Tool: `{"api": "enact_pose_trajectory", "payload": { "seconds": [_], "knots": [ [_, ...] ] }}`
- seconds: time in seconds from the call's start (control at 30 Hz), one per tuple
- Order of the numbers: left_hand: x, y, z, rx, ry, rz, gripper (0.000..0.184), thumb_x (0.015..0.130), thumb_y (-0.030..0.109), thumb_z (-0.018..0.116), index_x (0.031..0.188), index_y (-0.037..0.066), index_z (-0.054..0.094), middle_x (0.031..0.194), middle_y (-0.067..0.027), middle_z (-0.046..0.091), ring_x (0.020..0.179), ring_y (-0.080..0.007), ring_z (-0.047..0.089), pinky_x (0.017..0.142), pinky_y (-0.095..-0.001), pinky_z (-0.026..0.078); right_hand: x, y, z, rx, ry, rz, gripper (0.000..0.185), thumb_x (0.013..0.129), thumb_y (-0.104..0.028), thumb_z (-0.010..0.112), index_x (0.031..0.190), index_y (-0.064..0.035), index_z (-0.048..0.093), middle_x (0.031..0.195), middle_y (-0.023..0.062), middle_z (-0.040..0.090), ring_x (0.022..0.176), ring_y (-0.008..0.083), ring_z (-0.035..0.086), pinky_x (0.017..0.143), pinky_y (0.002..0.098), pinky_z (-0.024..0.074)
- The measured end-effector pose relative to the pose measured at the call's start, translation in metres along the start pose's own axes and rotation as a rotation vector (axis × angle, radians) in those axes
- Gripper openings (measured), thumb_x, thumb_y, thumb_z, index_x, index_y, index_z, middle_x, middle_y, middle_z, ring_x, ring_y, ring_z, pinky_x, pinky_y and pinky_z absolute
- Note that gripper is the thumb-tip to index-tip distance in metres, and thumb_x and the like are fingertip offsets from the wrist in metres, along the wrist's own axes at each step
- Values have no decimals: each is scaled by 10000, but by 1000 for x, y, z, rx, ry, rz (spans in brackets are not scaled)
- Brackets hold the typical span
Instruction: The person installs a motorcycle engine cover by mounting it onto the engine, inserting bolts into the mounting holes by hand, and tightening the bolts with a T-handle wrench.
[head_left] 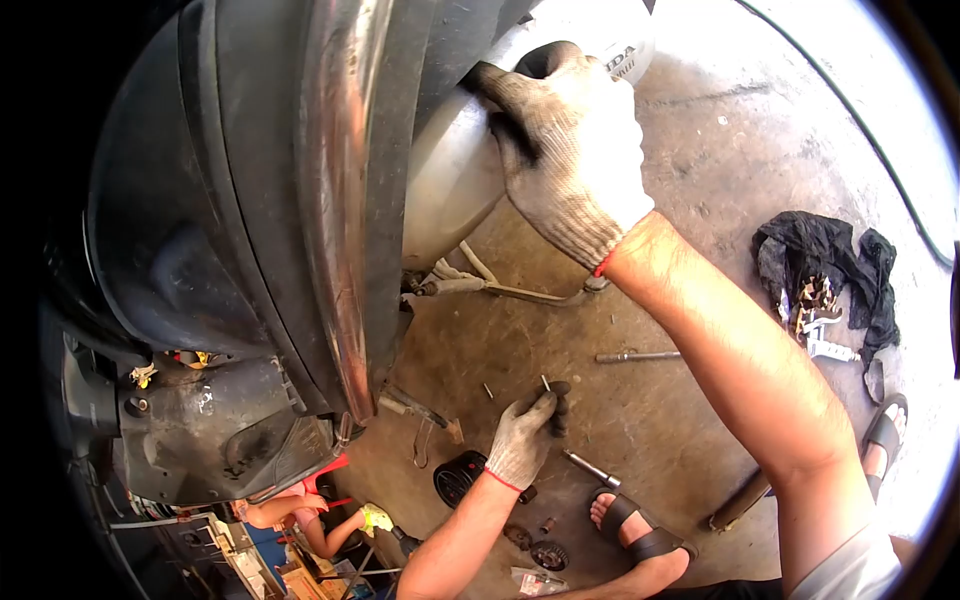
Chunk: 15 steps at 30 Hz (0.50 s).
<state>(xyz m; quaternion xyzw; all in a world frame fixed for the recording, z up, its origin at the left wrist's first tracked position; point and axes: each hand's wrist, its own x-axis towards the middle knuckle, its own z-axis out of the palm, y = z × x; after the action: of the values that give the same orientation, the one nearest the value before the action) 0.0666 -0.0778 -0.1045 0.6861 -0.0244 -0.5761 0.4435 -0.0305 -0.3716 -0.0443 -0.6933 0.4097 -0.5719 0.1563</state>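
Note:
A dirty white knit glove with blackened fingertips covers my right hand (575, 140). Its fingers are bent against the edge of a silver metal cover (455, 185) beside the dark body panel (250, 180); whether they grip anything is hidden. Lower down, my left hand (528, 425), gloved too, is closed with a small thin metal piece (545, 382) sticking up between thumb and finger. Near it on the concrete floor lie a small pin (488, 391), a socket tool (592, 470) and a round black part (460, 478).
A metal rod (638, 356) lies on the floor (690, 200). A black cloth (830, 250) with metal parts is at the right. Sandalled feet (640, 530) are below. Another person (300, 510) sits at the lower left. A stand (520, 292) juts under the vehicle.

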Motion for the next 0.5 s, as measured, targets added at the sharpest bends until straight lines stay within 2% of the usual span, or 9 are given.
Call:
{"api": "enact_pose_trajectory", "payload": {
  "seconds": [0.1, 0.17, 0.2, 0.23, 0.3, 0.33, 0.37, 0.47, 0.5],
  "knots": [
    [-2, 1, 6, 5, 37, 59, 333, 993, 212, 621, 1230, -21, 623, 973, -40, 651, 822, -114, 581, 724, -272, 446, -1, -5, -8, -81, -105, -3, 377, 846, -99, 670, 1205, -208, 705, 980, 198, 613, 901, 375, 637, 771, 454, 543],
    [-3, 10, 12, 10, 54, 127, 324, 982, 204, 632, 1222, -13, 622, 994, -49, 663, 840, -124, 598, 728, -278, 454, -4, -6, -13, 14, -160, 53, 435, 847, -94, 672, 1264, -220, 668, 987, 201, 611, 914, 378, 635, 782, 458, 539],
    [-4, 17, 16, 15, 73, 194, 316, 972, 197, 644, 1215, -4, 621, 1014, -58, 675, 858, -133, 615, 733, -284, 463, -9, -4, -19, 95, -147, 70, 400, 845, -79, 674, 1234, -172, 661, 1002, 197, 611, 928, 383, 633, 783, 465, 535],
    [-4, 27, 20, 13, 70, 197, 316, 972, 197, 644, 1215, -4, 621, 1014, -58, 675, 858, -133, 615, 733, -284, 463, -18, -3, -22, 93, -145, 66, 400, 845, -79, 674, 1234, -172, 661, 1002, 197, 611, 928, 383, 633, 783, 465, 535],
    [-4, 49, 27, -24, 11, 342, 303, 949, 187, 665, 1193, 13, 613, 1048, -71, 691, 890, -161, 641, 754, -305, 484, -43, -5, -26, 329, -212, 121, 299, 842, -68, 679, 1134, -136, 672, 985, 179, 615, 914, 384, 631, 781, 465, 532],
    [0, 59, 27, -58, -26, 363, 297, 937, 185, 674, 1182, 33, 604, 1054, -77, 695, 891, -184, 653, 774, -322, 499, -56, -9, -31, 338, -388, 156, 271, 835, -65, 682, 1099, -124, 669, 971, 171, 617, 899, 386, 628, 782, 461, 531],
    [0, 69, 34, -64, -59, 408, 342, 945, 224, 675, 1228, 46, 599, 1128, -77, 678, 966, -186, 647, 809, -322, 494, -69, -15, -37, 346, -564, 192, 244, 827, -63, 686, 1065, -111, 666, 956, 162, 618, 885, 388, 626, 784, 457, 530],
    [3, 87, 46, -184, -112, 479, 388, 967, 284, 659, 1273, 56, 587, 1211, -73, 649, 1073, -195, 620, 895, -348, 497, -106, -29, -41, 468, -626, 110, 246, 814, -95, 700, 1056, -95, 657, 929, 156, 618, 852, 392, 618, 768, 466, 509],
    [1, 91, 46, -215, -174, 432, 368, 994, 278, 618, 1292, 66, 576, 1249, -63, 631, 1147, -193, 590, 992, -363, 463, -116, -32, -39, 499, -612, 82, 248, 809, -109, 707, 1050, -85, 651, 928, 154, 619, 847, 393, 616, 760, 471, 501]
  ]
}}
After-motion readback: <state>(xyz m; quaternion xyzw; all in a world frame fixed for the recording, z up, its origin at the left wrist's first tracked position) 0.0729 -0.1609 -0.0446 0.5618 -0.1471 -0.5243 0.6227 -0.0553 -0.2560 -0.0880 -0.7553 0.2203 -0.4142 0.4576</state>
